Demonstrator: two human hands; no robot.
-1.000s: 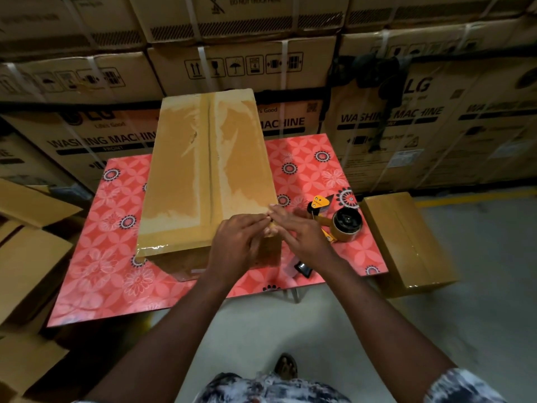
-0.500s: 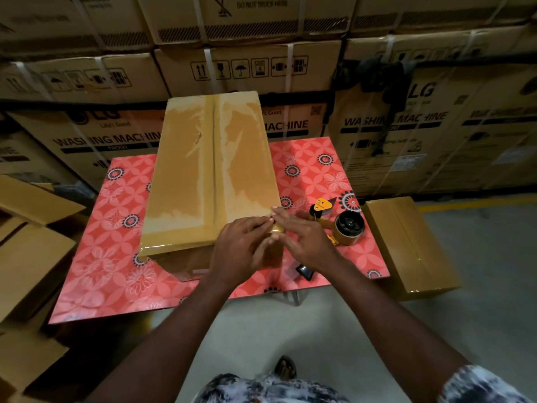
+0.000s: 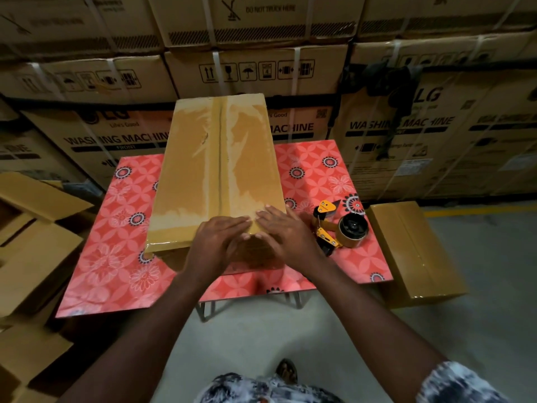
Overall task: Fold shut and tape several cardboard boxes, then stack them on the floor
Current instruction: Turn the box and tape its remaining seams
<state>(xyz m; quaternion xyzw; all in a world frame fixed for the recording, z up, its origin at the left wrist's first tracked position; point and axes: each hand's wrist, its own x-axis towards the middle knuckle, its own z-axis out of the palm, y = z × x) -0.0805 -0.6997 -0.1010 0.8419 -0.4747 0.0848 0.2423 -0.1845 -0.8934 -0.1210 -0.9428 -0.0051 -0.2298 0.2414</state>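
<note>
A table (image 3: 116, 228) under a red cloth printed with flowers and dark rosettes stands on a grey concrete floor (image 3: 479, 286). A yellow line (image 3: 476, 211) is painted on the floor at 3 o'clock. From 9 through 12 to 3 o'clock rises a wall of strapped cartons (image 3: 255, 71). The lower ones read "LG", "Life's Good", "WASHING MACHINE" and "FRONT". One above shows a row of handling symbols, and the top one says "DO NOT TRUCK HERE".

The cardboard box (image 3: 215, 170) lies lengthwise on the table's middle, its flaps closed and glossy tape along the centre seam. The left hand (image 3: 216, 242) and right hand (image 3: 286, 231) lie flat on its near end at 6 o'clock, fingers straight and pressing the tape, fingertips almost meeting over the seam.

A yellow tape dispenser (image 3: 340, 228) rests on the cloth just beside the box at 3 o'clock. Past the table's edge, a taped box (image 3: 412, 251) sits on the floor. Loose brown cartons (image 3: 35, 251) pile up at 8 o'clock.
</note>
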